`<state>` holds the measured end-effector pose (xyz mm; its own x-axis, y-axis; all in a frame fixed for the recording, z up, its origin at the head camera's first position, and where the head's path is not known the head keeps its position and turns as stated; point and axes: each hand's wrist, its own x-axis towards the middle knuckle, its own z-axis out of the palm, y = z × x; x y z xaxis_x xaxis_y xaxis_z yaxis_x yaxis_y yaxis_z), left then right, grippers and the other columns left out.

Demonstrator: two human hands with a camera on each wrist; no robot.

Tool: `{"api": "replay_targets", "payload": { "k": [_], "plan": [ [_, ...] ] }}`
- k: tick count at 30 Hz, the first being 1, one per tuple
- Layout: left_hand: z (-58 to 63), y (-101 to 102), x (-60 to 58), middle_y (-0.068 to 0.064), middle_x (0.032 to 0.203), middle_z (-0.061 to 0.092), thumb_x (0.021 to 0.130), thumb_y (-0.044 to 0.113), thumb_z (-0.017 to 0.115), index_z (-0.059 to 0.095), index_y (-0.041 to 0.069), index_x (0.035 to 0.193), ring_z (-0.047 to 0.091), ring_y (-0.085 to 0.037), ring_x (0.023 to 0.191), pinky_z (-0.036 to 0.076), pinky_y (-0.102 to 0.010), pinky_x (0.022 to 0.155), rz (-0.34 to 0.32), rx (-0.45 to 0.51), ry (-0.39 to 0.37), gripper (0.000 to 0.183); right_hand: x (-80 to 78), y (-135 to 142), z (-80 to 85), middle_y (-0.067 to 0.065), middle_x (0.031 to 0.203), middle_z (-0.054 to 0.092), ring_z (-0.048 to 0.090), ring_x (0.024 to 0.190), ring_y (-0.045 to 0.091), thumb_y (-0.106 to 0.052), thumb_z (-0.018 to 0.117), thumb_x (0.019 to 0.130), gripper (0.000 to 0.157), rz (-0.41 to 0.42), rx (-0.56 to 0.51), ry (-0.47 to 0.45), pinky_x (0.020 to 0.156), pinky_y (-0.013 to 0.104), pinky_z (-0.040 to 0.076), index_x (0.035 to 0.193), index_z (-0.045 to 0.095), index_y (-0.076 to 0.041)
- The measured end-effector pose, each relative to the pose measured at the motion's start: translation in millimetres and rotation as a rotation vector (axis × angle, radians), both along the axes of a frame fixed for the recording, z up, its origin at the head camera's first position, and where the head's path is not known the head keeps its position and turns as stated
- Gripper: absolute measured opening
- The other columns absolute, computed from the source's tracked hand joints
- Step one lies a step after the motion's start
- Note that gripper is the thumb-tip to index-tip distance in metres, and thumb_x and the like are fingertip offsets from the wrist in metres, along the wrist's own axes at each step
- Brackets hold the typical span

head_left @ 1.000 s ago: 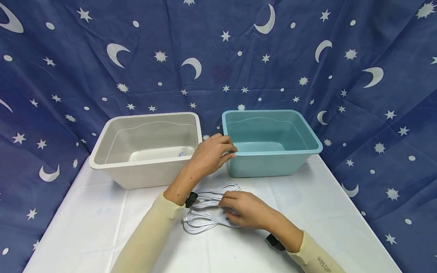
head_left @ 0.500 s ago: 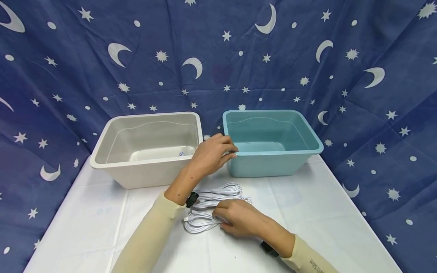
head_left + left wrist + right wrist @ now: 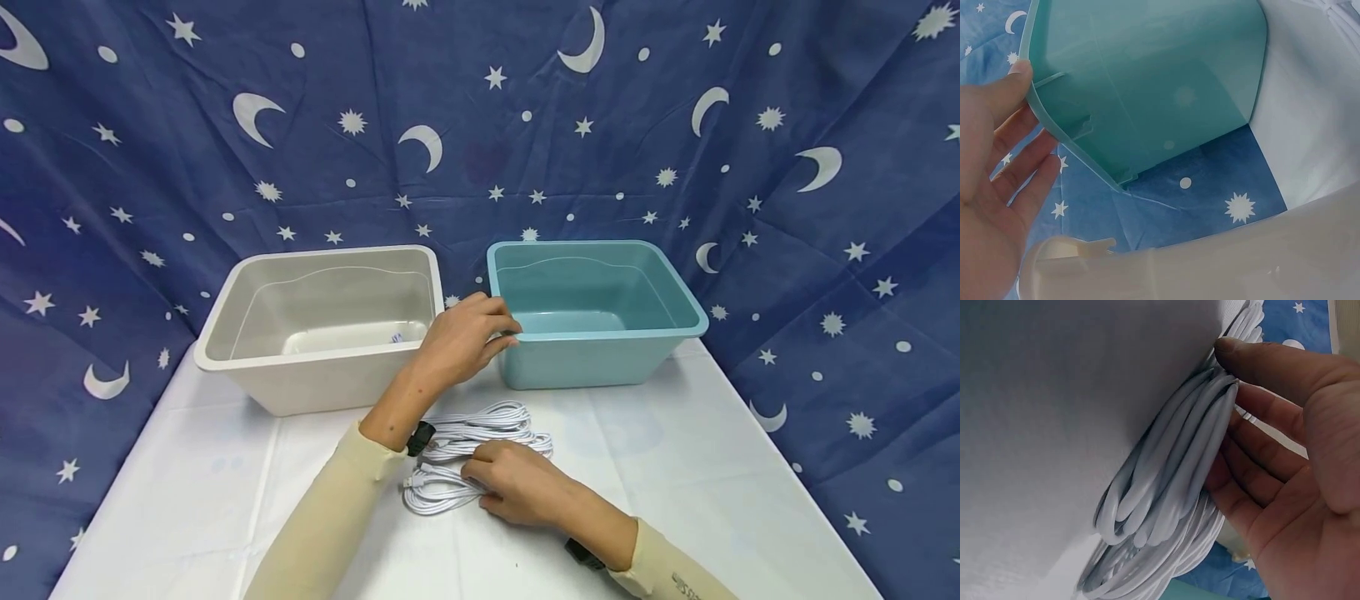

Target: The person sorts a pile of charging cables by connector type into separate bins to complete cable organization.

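Note:
My left hand (image 3: 468, 337) holds the near left corner of the teal bin (image 3: 581, 362). In the left wrist view its thumb lies on one side of the rim and the fingers on the other. Below it, my right hand (image 3: 517, 485) grips the nearer of two coiled white cables (image 3: 435, 496), thumb and fingers either side of the bundle's middle. The right wrist view shows this cable (image 3: 1166, 469) in flat loops against the white cloth. Behind it lies the second coiled cable (image 3: 491, 423), partly hidden by the hands. A USB plug shows at the near cable's left end.
A pale grey bin (image 3: 322, 387) stands left of the teal one, a small blue-and-white item (image 3: 397, 338) on its floor. The teal bin's visible floor is bare. White cloth (image 3: 187, 483) covers the table, with a blue star-and-moon curtain (image 3: 465, 100) behind.
My right hand has moved left and slightly down onto the near cable, uncovering the right end of the far cable. My left hand stays at the teal rim.

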<state>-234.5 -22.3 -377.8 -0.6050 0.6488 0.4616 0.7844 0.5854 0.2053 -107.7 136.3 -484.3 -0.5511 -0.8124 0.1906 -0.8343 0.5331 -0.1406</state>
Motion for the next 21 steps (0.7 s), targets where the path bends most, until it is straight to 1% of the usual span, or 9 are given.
{"api": "replay_targets", "payload": {
  "k": [8, 15, 21],
  "plan": [
    [0.3, -0.4, 0.7, 0.01, 0.107, 0.069, 0.099, 0.031, 0.078, 0.083, 0.023, 0.114, 0.056, -0.012, 0.095, 0.05, -0.027, 0.075, -0.006, 0.002, -0.005, 0.018, 1.8, -2.2, -0.5, -0.007, 0.092, 0.063, 0.06, 0.081, 0.006, -0.015, 0.086, 0.082, 0.029, -0.014, 0.028, 0.016, 0.076, 0.028, 0.054, 0.107, 0.071, -0.015],
    [1.0, -0.6, 0.6, 0.01, 0.107, 0.068, 0.099, 0.031, 0.078, 0.083, 0.023, 0.114, 0.056, -0.012, 0.095, 0.049, -0.027, 0.075, -0.006, 0.004, -0.005, 0.018, 2.1, -0.1, 1.5, -0.007, 0.092, 0.061, 0.06, 0.082, 0.007, -0.012, 0.085, 0.079, 0.029, 0.011, 0.001, 0.046, 0.078, 0.028, 0.054, 0.105, 0.072, -0.015],
    [1.5, -0.9, -0.6, 0.011, 0.108, 0.068, 0.099, 0.033, 0.076, 0.083, 0.024, 0.115, 0.056, -0.011, 0.095, 0.049, -0.026, 0.076, -0.003, -0.013, -0.006, 0.019, 2.4, 3.2, 8.0, -0.007, 0.094, 0.062, 0.06, 0.085, 0.008, -0.008, 0.084, 0.08, 0.028, 0.033, -0.011, 0.041, 0.081, 0.027, 0.054, 0.105, 0.072, -0.014]
  ]
}}
